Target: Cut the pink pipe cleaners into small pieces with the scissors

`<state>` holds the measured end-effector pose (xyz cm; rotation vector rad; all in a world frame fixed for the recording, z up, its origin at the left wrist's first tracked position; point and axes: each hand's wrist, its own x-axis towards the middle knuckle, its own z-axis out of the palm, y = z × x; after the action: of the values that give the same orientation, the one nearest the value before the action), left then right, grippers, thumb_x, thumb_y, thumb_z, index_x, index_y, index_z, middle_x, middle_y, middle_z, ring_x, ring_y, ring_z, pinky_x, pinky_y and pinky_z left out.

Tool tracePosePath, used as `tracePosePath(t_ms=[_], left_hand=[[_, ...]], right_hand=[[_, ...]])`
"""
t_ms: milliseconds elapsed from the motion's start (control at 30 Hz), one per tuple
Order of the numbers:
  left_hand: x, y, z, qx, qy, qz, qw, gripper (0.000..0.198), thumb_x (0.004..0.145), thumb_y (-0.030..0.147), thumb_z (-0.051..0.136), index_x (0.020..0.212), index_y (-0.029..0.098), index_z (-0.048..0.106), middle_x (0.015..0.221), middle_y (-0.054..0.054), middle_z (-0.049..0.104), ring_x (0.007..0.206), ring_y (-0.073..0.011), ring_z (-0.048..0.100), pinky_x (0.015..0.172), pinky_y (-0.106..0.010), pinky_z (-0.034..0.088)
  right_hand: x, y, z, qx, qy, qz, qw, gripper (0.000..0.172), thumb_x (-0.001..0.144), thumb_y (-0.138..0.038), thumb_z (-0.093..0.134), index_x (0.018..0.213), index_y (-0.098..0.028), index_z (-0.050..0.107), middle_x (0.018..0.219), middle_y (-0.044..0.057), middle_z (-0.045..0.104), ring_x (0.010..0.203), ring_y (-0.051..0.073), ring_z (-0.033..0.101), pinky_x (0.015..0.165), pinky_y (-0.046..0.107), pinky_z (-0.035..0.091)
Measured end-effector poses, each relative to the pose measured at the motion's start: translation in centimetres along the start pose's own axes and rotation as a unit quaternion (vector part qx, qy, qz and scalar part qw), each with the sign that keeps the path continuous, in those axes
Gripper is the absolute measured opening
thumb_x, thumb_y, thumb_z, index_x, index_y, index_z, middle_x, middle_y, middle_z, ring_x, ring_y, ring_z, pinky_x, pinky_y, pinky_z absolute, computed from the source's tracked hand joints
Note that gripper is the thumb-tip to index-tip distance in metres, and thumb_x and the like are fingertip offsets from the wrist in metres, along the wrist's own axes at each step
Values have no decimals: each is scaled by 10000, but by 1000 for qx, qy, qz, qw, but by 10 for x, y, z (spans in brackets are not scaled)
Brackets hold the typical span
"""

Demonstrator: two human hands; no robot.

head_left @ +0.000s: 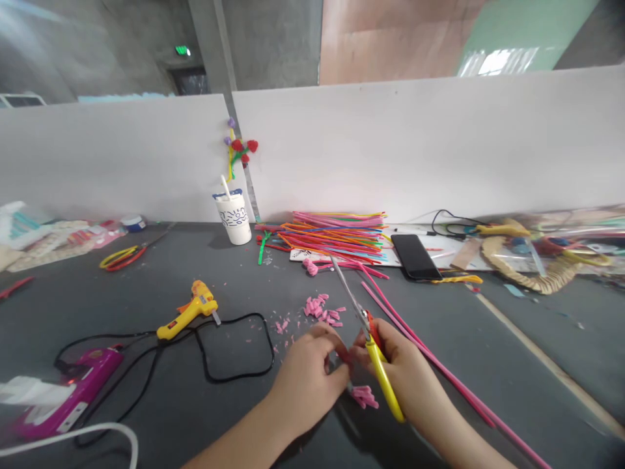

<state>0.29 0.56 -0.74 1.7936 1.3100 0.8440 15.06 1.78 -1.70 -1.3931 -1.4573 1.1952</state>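
My right hand (398,358) is wrapped around scissors (383,378) with yellow and red handles; the blades point away from me. Its fingertips almost meet those of my left hand (310,371), which is closed in a pinch. What the left fingers grip is mostly hidden. Just below them shows a small bunch of pink fuzzy pieces (364,396), and I cannot tell whether it is held or lies on the table. A loose pile of cut pink pipe cleaner pieces (319,307) lies beyond my left hand. Long pink pipe cleaners (420,345) run past my right hand.
Many coloured pipe cleaners (336,234) are heaped at the back, beside a phone (416,256). A white cup (234,218) stands near the partition (415,143). To the left are a yellow glue gun (188,312), its black cord and a purple power strip (73,397).
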Motion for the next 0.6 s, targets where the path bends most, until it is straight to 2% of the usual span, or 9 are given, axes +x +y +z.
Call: tracePosePath(t_ms=[133,333,500,600], left_hand=[[-3,4,1,82,15,40,996,97,704,176,552,775,218,604,879,-11,575,620,-126,496,593,-251,374],[-3,1,3,154,26,38,987,86,746,205,510,766,200,593,830,-31,596,623,-149,523,568,-262,367],[-1,-4,3,136,15,42,990,98,737,160,506,740,192,598,832,-33,602,650,-150,534,573,-255,368],[0,-6,0,112,32,25,993,88,737,171,513,710,187,595,782,-30,599,632,-149,524,561,-257,362]], right_hand=[[-3,0,2,-23,13,-10,1000,97,631,-238,546,691,-204,478,591,-39,506,583,141,486,517,226,373],[-1,2,3,-38,6,-13,999,105,605,-141,495,685,-202,470,587,-51,486,566,125,460,541,226,381],[1,3,2,-84,-5,-18,996,101,612,-177,527,688,-207,466,580,-52,484,551,129,463,518,227,369],[4,3,-3,-117,-8,-43,992,104,631,-188,510,723,-212,468,590,-57,476,538,127,469,508,228,365]])
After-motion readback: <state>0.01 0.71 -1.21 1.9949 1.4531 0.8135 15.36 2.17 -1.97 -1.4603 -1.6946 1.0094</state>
